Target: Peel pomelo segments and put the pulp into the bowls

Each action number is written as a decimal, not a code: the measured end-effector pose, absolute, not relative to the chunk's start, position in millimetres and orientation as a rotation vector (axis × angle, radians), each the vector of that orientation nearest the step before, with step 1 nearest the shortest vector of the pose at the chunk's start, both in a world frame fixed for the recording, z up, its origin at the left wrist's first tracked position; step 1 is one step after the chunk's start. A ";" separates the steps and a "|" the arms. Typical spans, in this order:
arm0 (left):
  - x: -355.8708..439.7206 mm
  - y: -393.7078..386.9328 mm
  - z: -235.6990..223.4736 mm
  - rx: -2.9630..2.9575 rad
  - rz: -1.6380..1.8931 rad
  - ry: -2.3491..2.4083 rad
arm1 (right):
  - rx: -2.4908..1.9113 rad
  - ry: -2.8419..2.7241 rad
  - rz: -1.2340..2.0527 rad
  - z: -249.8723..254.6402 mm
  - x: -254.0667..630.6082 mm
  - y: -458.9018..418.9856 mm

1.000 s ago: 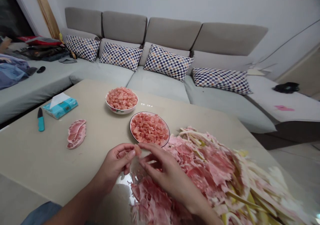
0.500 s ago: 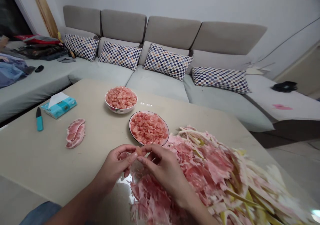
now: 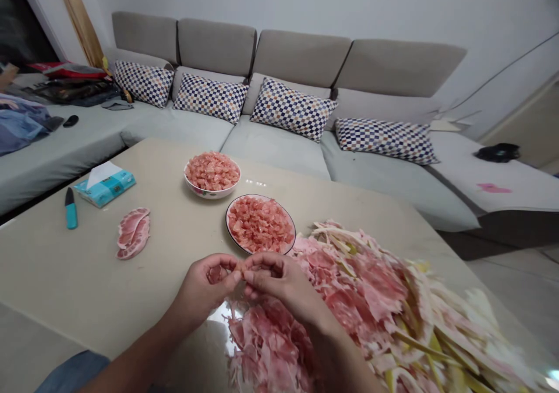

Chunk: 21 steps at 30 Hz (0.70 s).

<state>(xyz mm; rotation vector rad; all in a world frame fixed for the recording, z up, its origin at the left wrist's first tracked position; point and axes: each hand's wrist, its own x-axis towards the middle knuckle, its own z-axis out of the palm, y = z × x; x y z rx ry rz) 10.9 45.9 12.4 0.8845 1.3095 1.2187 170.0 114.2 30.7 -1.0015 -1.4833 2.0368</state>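
Note:
My left hand [image 3: 213, 282] and my right hand [image 3: 275, 276] meet at their fingertips, both pinching a small piece of pomelo flesh [image 3: 241, 268]. Another bit of pink flesh seems tucked under the curled fingers of my left hand. Just beyond them lies a dark-rimmed plate [image 3: 231, 232] heaped with pink pomelo flesh [image 3: 262, 224]. Behind it stands a flowered bowl [image 3: 213, 193], also piled with flesh pieces. Under and beside my right hand spreads a large heap of pink membranes and pith [image 3: 358, 282], with yellow-green rind strips [image 3: 437, 346] at its right.
On the left of the table [image 3: 174, 236] lie a pomelo segment [image 3: 133, 234], a teal-handled knife [image 3: 70, 209] and a blue tissue pack [image 3: 106, 184]. A grey sofa [image 3: 275, 148] with checkered cushions [image 3: 292, 108] runs along the far side.
My right fingers have curled in a little closer around the small piece, and my left fingers have shifted slightly. The plate, bowl and peel heap stay where they were.

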 end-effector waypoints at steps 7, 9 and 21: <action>8.7 45.8 11.2 0.728 1.250 1.180 | -1.020 -1.624 1.818 35.1 184.2 128.9; 7.9 49.4 6.9 0.737 1.256 1.238 | -1.131 -1.773 1.448 36.0 189.8 135.3; 27.2 127.2 -25.4 1.513 1.346 1.555 | -1.235 -2.216 0.518 2.3 193.7 154.2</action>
